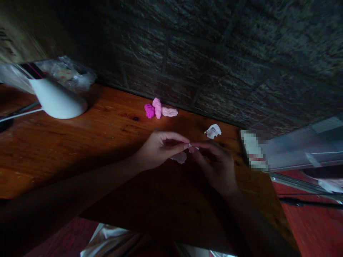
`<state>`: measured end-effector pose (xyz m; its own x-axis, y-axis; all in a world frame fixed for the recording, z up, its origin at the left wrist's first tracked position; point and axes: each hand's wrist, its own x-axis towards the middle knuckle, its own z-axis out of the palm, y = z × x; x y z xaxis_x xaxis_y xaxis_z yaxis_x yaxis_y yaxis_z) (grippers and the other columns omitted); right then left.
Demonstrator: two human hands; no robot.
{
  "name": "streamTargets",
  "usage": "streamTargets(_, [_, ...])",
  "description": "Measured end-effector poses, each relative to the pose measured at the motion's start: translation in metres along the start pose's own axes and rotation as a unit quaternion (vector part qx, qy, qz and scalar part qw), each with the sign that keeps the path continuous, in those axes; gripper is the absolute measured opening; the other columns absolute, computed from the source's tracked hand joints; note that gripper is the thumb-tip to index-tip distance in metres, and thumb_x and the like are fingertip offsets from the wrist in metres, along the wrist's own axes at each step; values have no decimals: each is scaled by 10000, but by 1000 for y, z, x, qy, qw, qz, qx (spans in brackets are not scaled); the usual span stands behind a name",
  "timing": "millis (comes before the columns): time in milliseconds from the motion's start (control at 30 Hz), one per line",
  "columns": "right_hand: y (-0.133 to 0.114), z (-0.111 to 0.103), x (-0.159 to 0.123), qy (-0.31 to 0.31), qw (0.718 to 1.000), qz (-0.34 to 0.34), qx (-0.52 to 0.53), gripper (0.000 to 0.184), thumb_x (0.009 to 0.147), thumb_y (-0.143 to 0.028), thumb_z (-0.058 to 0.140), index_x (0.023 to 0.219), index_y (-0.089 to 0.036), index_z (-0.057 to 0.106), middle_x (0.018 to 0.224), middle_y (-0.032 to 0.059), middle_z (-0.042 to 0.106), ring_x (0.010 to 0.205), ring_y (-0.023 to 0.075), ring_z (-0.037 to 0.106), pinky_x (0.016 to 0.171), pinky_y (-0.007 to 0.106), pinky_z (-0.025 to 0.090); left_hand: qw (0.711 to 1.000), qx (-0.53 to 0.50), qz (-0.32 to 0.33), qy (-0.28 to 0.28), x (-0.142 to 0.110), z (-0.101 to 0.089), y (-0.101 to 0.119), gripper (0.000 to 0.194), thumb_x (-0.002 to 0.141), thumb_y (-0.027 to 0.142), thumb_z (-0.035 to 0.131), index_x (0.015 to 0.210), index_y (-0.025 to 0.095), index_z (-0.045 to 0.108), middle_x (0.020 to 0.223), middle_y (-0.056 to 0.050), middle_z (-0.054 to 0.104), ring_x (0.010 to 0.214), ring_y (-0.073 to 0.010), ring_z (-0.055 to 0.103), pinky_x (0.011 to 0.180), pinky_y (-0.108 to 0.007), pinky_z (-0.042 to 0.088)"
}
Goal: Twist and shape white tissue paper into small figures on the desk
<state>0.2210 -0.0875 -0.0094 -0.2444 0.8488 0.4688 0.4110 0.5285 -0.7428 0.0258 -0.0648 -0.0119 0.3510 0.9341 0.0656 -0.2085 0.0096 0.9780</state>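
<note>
Together, my left fingers and right fingers pinch a small white piece between their tips, above the desk.

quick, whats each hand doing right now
Left hand: closed in a fingertip pinch on a small white piece.
Right hand: closed too, fingertips pinching the same piece.

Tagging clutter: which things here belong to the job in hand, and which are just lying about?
Job: small white piece pinched by left hand and right hand; likely also flat white piece, ruffled white piece, pink lumps.
Apparently lying about: white conical stand, clear plastic bag.
</note>
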Motion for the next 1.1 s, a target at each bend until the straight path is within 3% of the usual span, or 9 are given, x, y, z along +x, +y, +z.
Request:
streamTargets(200, [-4,-3,2,4,999,-42,-31,222,917,-120,686,1085,-254,741,915,7,747,776,120,690,703,251,558,1000,-26,-9,-1,0,1,1,180,808,212,779,957,123,731,857,-34,776,707,-137,737,676,-245,626])
streamTargets(467, [-4,-8,6,-23,991,-106,-76,213,911,-88,684,1056,-234,740,906,22,750,789,139,693,698,263,562,996,-33,-61,-51,0,-1,9,165,840,239,765,927,114,700,818,-41,757,718,-149,734,696,-268,612])
streamTargets(833, [-4,-6,1,10,1000,4,-14,102,932,-187,691,1019,-234,715,844,-10,730,642,102,673,631,245,559,990,-78,-98,-65,3,-4,9,259,779,266,834,982,130,745,811,-38,754,715,-139,710,691,-276,606])
streamTargets(1100, [-4,-3,0,4,1000,16,9,109,936,-201,689,1035,-234,720,843,-10,732,655,100,676,650,245,567,988,-100,-91,-67,2,-3,5,255,769,287,846,943,140,730,789,-30,743,714,-146,713,693,-284,602])
